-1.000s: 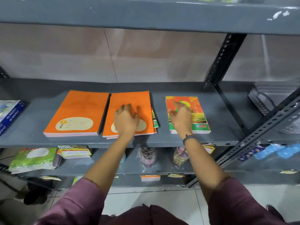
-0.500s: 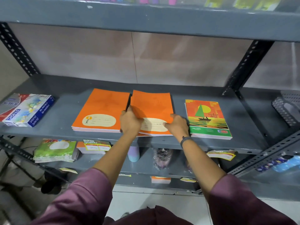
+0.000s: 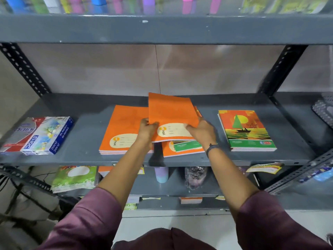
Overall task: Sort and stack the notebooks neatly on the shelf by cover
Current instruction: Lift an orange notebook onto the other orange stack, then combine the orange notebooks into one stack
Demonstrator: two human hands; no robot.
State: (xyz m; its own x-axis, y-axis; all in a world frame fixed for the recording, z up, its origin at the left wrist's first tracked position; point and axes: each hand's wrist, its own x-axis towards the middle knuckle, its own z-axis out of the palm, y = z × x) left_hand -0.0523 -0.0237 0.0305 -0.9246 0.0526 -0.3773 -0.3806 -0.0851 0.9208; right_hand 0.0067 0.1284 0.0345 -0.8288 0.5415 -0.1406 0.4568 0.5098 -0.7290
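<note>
Both hands hold an orange notebook (image 3: 171, 112) tilted up off the middle pile on the grey shelf (image 3: 86, 150). My left hand (image 3: 147, 130) pinches its lower left corner; my right hand (image 3: 201, 131) grips its lower right edge. Under it lie a green-banded sailboat-cover notebook (image 3: 187, 146) and another orange notebook (image 3: 168, 150). A stack of orange notebooks (image 3: 122, 129) sits just to the left. A stack of sailboat-cover notebooks (image 3: 246, 130) lies to the right.
Boxes of oil pastels (image 3: 37, 136) lie at the shelf's left end. The lower shelf holds green-cover notebooks (image 3: 75, 177), a pastel bottle (image 3: 161, 175) and wrapped items (image 3: 195, 177). Black slotted uprights (image 3: 281, 69) frame the bay. A perforated metal basket (image 3: 324, 112) sits far right.
Both hands have lifted the top orange notebook off the middle pile, uncovering the green-banded notebook beneath. The camera view has shifted to the left and closer.
</note>
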